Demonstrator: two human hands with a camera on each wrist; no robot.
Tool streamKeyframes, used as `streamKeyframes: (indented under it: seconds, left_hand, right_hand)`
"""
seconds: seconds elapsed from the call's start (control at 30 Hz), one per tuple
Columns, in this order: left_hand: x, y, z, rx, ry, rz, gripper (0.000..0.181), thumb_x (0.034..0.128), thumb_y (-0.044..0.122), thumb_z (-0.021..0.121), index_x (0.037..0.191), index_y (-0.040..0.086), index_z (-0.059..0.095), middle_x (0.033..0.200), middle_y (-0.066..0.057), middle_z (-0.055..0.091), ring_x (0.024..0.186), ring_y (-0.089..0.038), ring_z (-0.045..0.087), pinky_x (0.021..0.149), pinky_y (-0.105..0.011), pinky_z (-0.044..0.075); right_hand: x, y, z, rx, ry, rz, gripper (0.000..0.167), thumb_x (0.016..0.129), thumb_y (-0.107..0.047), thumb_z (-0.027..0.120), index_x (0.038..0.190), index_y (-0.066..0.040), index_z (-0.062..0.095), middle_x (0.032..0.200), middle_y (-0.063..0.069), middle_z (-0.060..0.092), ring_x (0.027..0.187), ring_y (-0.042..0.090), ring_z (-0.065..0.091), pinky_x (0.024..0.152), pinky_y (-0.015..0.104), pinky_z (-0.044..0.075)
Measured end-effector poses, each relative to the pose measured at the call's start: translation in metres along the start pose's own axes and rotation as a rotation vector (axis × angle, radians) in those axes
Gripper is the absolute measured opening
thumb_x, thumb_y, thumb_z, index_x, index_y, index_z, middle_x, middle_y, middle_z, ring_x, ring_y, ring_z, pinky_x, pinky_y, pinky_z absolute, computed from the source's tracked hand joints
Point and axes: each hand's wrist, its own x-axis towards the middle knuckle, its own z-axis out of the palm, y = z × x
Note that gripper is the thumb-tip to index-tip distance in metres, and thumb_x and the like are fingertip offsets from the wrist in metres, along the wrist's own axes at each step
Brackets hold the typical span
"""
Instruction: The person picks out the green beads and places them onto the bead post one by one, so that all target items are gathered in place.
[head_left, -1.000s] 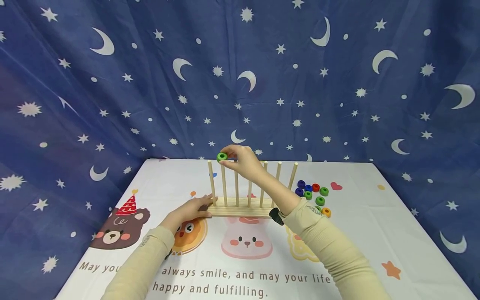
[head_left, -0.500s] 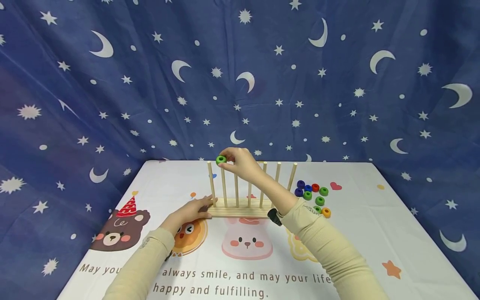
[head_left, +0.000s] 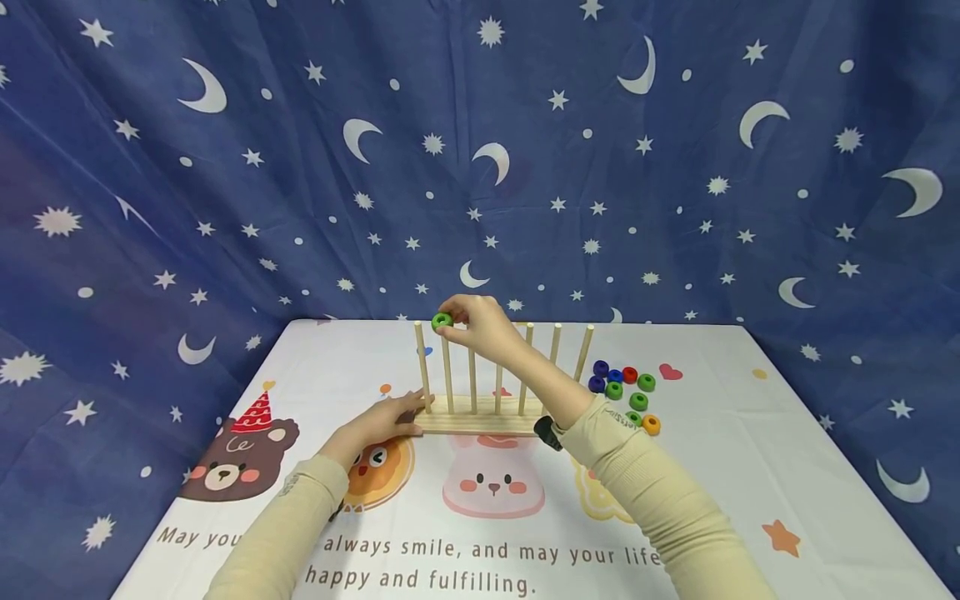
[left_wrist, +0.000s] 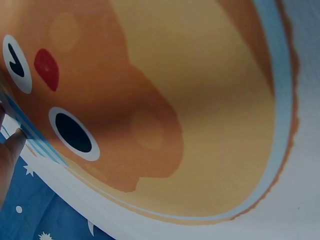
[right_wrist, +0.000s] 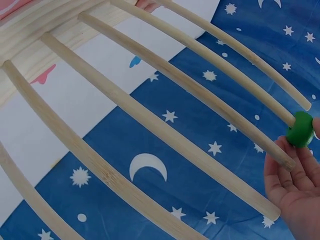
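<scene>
My right hand [head_left: 486, 332] pinches a green bead [head_left: 442, 321] at the top of the second peg from the left. In the right wrist view the green bead [right_wrist: 300, 129] meets that peg's tip, with the fingers of the hand [right_wrist: 300, 195] round its side. The wooden rack [head_left: 480, 424] stands upright with a row of bare pegs. At its left end my left hand [head_left: 385, 419] holds the base, thumb in front and fingers behind. Only fingertips of the left hand [left_wrist: 11, 152] show in the left wrist view, against the rack's edge.
Right of the rack lie loose beads: several green, a red one [head_left: 630, 375], an orange one [head_left: 651, 425], a blue one [head_left: 615, 377] and purple ones. A printed white cloth [head_left: 705, 483] covers the table, with a starry blue curtain [head_left: 420, 167] behind it.
The right hand and green bead have come down slightly onto the second peg's tip. The left hand stays at the rack's end.
</scene>
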Motion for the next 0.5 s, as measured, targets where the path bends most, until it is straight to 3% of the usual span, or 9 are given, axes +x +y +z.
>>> streamKeyframes:
  seconds: [0.2,0.5]
  left_hand:
    - [-0.0003,-0.0017,0.0,0.016,0.005,0.034,0.062,0.0881,0.031,0.064,0.143,0.01,0.042,0.152,-0.019,0.03,0.138,-0.042,0.03,0.11,-0.058,0.028]
    - [-0.0004,-0.0031,0.0003,0.026,0.01,0.062,0.061,0.0883,0.03,0.063,0.143,0.01,0.042,0.153,-0.015,0.029,0.139,-0.04,0.028,0.11,-0.057,0.028]
  right_hand:
    - [-0.001,0.0003,-0.0008,-0.008,0.003,0.0,0.028,0.088,-0.016,0.067,0.111,0.0,0.065,0.106,0.014,0.069,0.096,0.024,0.065,0.085,0.032,0.054]
    - [-0.0019,0.0011,-0.004,0.002,0.039,-0.015,0.028,0.088,-0.014,0.067,0.111,0.001,0.066,0.105,0.014,0.069,0.094,0.024,0.066,0.082,0.031,0.054]
